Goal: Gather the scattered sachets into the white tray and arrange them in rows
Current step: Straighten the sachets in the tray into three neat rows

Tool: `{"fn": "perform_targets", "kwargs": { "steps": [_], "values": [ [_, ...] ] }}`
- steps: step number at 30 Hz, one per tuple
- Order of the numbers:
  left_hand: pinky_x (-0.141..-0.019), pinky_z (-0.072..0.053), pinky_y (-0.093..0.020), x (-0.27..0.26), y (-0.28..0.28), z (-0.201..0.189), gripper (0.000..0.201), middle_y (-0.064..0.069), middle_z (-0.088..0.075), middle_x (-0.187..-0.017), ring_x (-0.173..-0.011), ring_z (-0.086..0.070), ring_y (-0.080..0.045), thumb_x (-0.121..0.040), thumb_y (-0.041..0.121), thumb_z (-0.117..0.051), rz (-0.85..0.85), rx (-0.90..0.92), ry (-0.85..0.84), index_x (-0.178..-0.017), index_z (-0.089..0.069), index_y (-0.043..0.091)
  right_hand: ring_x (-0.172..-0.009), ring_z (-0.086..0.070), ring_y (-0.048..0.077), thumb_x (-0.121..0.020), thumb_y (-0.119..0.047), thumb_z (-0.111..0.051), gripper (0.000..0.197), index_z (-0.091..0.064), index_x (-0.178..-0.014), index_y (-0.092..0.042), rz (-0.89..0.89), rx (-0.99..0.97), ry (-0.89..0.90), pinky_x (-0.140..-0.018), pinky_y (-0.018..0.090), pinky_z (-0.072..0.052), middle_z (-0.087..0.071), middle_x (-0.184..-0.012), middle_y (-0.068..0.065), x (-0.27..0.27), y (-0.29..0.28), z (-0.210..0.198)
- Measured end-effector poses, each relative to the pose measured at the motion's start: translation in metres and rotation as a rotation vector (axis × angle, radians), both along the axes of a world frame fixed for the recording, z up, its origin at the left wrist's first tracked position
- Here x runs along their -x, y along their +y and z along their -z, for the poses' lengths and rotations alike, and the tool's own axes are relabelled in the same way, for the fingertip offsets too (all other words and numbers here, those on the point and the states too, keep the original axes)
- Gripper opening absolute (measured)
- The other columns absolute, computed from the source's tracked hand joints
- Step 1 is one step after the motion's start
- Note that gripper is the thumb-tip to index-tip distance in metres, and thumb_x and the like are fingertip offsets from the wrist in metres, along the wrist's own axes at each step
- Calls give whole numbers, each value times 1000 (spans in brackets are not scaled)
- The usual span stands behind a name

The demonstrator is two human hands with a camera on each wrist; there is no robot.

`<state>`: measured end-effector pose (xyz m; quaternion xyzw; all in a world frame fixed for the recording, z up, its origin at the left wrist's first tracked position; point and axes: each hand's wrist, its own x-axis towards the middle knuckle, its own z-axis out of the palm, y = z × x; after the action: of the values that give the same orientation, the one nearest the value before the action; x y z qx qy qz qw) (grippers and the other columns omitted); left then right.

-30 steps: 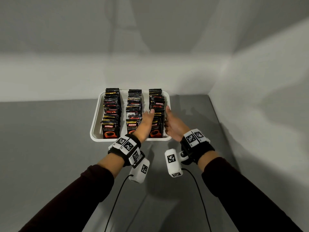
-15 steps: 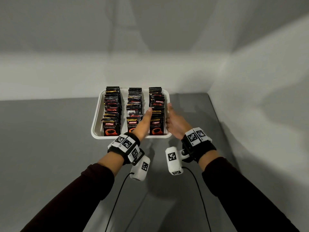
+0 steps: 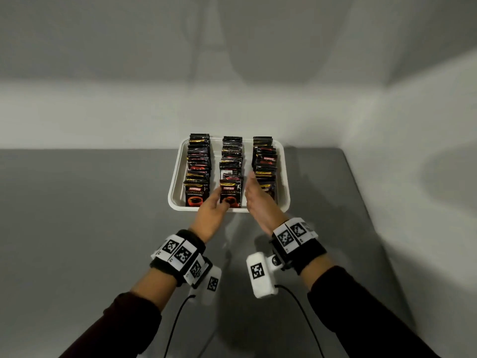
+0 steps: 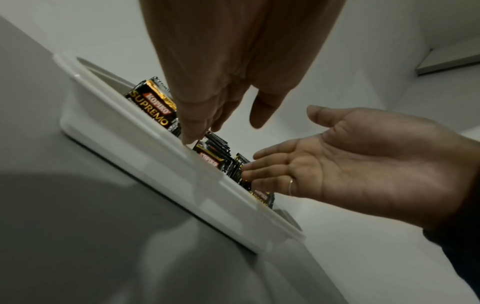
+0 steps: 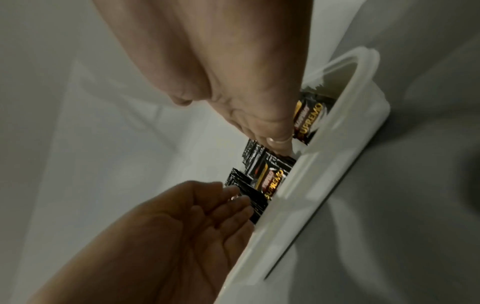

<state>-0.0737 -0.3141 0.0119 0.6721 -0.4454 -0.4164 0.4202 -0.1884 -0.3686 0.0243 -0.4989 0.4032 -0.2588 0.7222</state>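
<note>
Sitting on the grey tabletop [image 3: 77, 228] near the back wall, the white tray [image 3: 174, 192] is holding three rows of Kopiko Supremo sachets standing on edge, front to back. The sachets are black with gold top bands, a red logo panel, gold "SUPREMO" lettering and a red-orange cup picture low on the front. The left row [image 3: 197, 166] is looking tidy, its front sachet [image 3: 196, 196] facing the camera; the middle row [image 3: 231, 161] is sitting a bit uneven, with its front sachet [image 3: 233, 193] upright at the near wall; the right row [image 3: 264, 161] is leaning slightly, and its near end is partly hidden behind the right hand [image 3: 260, 205]. The left hand [image 3: 213, 210] is reaching over the tray's near rim between the left and middle rows, fingers relaxed and extended, gripping nothing; in the left wrist view a fingertip [image 4: 191, 137] is touching or nearly touching the rim [image 4: 145, 142]. The right hand is standing edge-on between the middle and right rows, palm turned toward the middle row, fingers straight and released, holding nothing; whether it is touching the sachets cannot be told. Both wrists are wearing black bands with white marker tags and cabled white cameras [image 3: 260, 275].
</note>
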Motion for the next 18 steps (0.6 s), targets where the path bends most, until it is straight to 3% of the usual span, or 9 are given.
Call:
{"fn": "perform_targets", "kwargs": {
  "steps": [1,3,6,8,10,12,14,18],
  "values": [
    [-63,-31,10,-1,-2,1,46,17,-51,-105,-85,-47,14,-89,-5,-45,24,0,-14,-134,-43,5,-137,-32,16,-96,-52,-14,62,-26,-146,-17,28,-3,5,-116,41,-21,-35,-149,6,-5,-1,3],
    [-62,-34,7,-3,-10,3,47,8,-55,-101,-79,-51,6,-86,-9,-44,61,-6,-50,-131,-44,4,-139,-29,19,-97,-50,-15,60,-26,-146,-17,96,-29,9,-117,44,-20,-34,-149,8,-14,-4,6],
    [-61,-40,1,-5,-28,4,46,-8,-56,-108,-88,-54,-13,-84,-8,-45,90,-83,-47,-128,-40,3,-138,-30,21,-96,-54,-16,63,-29,-145,-17,163,-89,0,-116,44,-20,-35,-148,10,-22,-10,6],
    [-65,-47,-16,-5,-37,4,49,-18,-59,-112,-86,-56,-18,-85,-6,-44,87,-176,-2,-132,-31,0,-136,-34,23,-93,-60,-17,67,-32,-144,-18,192,-124,-8,-115,45,-23,-39,-146,11,-25,-14,6],
    [-73,-45,-26,-6,-44,6,56,-23,-55,-120,-97,-57,-24,-85,-7,-43,66,-226,4,-137,-21,-4,-137,-33,24,-90,-66,-18,73,-33,-144,-18,216,-187,3,-115,46,-22,-37,-147,12,-28,-16,7],
    [-80,-44,-27,-8,-50,10,62,-24,-51,-127,-110,-55,-30,-86,-7,-44,67,-273,-32,-140,-13,-5,-135,-37,25,-91,-65,-18,74,-35,-142,-15,235,-236,-45,-115,45,-24,-41,-144,13,-31,-19,9],
    [-81,-47,-30,-10,-56,16,65,-24,-49,-130,-110,-55,-31,-89,-3,-44,102,-340,-87,-142,-8,-6,-129,-45,25,-94,-60,-17,71,-39,-140,-10,255,-265,-110,-113,44,-29,-48,-139,16,-32,-22,9],
    [-92,-51,-41,-12,-63,17,53,-26,-49,-131,-112,-57,-36,-90,12,-53,108,-376,21,-137,-31,-4,-131,-43,24,-94,-58,-11,75,-35,-141,-5,218,-313,-136,-112,37,-30,-45,-140,17,-30,-25,5]
  ]
}}
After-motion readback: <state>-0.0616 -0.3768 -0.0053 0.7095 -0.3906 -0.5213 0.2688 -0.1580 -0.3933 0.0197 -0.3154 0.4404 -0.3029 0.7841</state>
